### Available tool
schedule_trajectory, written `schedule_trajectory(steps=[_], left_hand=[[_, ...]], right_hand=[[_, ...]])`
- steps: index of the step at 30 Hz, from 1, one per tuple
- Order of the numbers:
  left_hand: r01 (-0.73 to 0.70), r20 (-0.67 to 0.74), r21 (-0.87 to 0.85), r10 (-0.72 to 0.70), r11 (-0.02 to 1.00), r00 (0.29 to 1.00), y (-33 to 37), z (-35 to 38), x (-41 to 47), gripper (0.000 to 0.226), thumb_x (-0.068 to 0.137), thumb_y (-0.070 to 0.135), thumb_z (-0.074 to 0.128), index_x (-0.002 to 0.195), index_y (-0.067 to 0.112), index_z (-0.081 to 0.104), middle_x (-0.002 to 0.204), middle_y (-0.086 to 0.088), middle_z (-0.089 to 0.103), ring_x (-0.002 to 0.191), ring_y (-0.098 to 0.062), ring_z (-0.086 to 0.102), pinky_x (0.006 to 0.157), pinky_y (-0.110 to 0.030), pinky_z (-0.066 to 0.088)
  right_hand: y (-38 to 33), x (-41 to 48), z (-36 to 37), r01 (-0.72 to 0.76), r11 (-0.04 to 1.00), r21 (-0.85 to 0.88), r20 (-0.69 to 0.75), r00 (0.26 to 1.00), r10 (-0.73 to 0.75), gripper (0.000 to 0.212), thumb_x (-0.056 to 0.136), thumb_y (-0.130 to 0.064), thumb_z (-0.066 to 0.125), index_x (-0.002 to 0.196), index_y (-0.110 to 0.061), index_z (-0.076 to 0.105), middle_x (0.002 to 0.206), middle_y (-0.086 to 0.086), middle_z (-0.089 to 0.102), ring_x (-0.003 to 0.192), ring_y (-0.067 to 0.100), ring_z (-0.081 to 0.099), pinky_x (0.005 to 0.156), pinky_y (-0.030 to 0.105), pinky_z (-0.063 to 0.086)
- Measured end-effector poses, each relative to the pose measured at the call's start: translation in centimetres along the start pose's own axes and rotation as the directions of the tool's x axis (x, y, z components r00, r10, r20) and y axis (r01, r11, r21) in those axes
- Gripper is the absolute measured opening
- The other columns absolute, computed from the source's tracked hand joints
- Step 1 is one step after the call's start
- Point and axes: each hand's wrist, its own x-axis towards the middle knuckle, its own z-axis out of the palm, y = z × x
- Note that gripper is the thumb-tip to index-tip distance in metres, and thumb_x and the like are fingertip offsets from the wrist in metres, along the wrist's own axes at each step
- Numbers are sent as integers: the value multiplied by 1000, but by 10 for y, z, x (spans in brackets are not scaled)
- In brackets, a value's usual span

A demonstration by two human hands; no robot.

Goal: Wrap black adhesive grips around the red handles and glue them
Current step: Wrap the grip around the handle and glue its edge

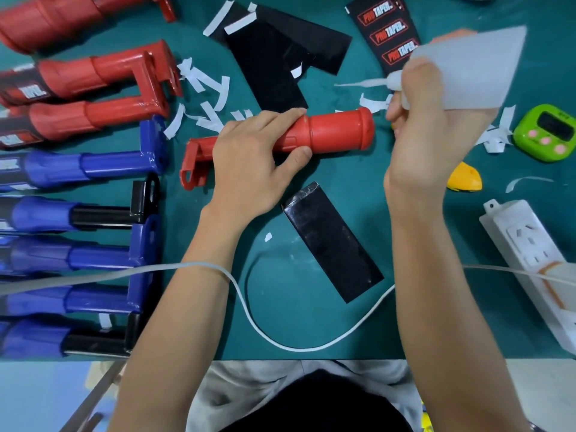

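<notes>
A red handle (339, 132) is held flat on the green bench (311, 313) by the left grip (249, 163), with the fingers laid over its top and the thumb pressed to its near side. Its wide round end is pointed right and its bracket end left. A small glue bottle (396, 81) is pinched in the right grip (430, 132), which is raised just beyond the handle's round end; the thin nozzle is aimed left, above the handle and clear of it. The bottle's contents cannot be made out. A pale sheet (473, 67) is held in the same grip, fanned out above the knuckles.

A black wrap (333, 244) is seen lying flat on the bench just near of the handle, between the two forearms. More black sheets (274, 63) are spread beyond the handle, and white strips (212, 88) are scattered beside them. "PRO TAPER" is printed three times in red and white on a black label (386, 35) at the far right.

Red handles (87, 76) are lined up at the far left, two banded in black with "TAPER" legible, and blue handles (78, 169) are ranked nearer. A green timer (545, 132), a yellow tool (464, 180) and a white power strip (530, 254) are placed at the right. A white cable (280, 332) is looped across the near bench.
</notes>
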Motion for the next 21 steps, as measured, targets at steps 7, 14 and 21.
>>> schedule_trajectory(steps=[7,14,21], left_hand=[[13,5,-4,-13,1000,1000,0,1,1,49,97,55,61,139,31,64,116,11,69,101,-16,63,88,-28,31],[30,8,-26,-30,999,1000,1,0,1,49,95,54,63,139,32,65,115,12,70,100,-14,62,87,-27,31],[37,11,-29,-37,999,999,1,0,2,50,94,54,62,139,32,65,117,12,70,101,-14,62,87,-26,30]], right_hand=[[5,-21,3,218,968,-123,22,976,-217,22,89,-17,68,84,-37,74,79,-16,70,73,3,68,67,25,54],[14,-24,1,261,949,-178,84,965,-250,15,91,-16,68,89,-30,63,76,-22,66,73,1,66,68,22,51],[28,-22,-3,189,969,-161,107,979,-173,14,93,-26,70,87,-15,65,77,2,65,64,24,63,61,34,49]])
